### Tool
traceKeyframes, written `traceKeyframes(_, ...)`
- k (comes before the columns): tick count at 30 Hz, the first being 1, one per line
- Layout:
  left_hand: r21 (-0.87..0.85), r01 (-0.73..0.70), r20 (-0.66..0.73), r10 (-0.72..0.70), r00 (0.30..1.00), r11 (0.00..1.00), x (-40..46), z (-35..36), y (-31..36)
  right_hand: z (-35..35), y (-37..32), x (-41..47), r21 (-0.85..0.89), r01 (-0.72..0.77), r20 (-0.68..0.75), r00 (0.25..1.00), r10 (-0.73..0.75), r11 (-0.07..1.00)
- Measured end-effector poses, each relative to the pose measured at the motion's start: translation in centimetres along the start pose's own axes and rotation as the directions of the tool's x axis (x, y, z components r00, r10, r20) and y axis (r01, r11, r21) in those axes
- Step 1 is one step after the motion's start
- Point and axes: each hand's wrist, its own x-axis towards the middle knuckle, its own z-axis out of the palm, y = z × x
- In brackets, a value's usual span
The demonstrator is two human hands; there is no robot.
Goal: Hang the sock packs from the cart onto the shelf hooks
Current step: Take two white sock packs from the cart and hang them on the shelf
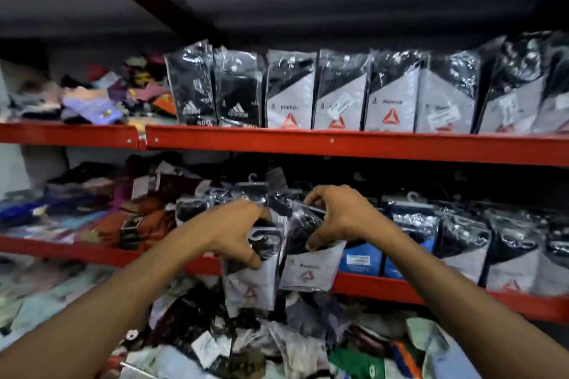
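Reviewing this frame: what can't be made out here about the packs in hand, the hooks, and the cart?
- Shelf hooks: none discernible in the head view; packs crowd the lower shelf.
- Cart: its frame is buried under loose socks and cut by the bottom edge.
- Number of sock packs held: overlapping plastic and the left hand and right hand hide it.
- Label print: blurred.

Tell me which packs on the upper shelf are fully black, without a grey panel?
The two Adidas packs at the row's left end; the Reebok packs beside them have grey fronts with red triangles.
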Motion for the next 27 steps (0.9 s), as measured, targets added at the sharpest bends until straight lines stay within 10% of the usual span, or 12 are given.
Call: traceKeyframes(27, -0.133, 0.049, -0.005, -0.050, 0.999, 0.990, 12.8, 2.4, -3.7, 3.7, 4.5, 9.4, -0.041, -0.157, 0.137, 0.977, 0.162, 0.987)
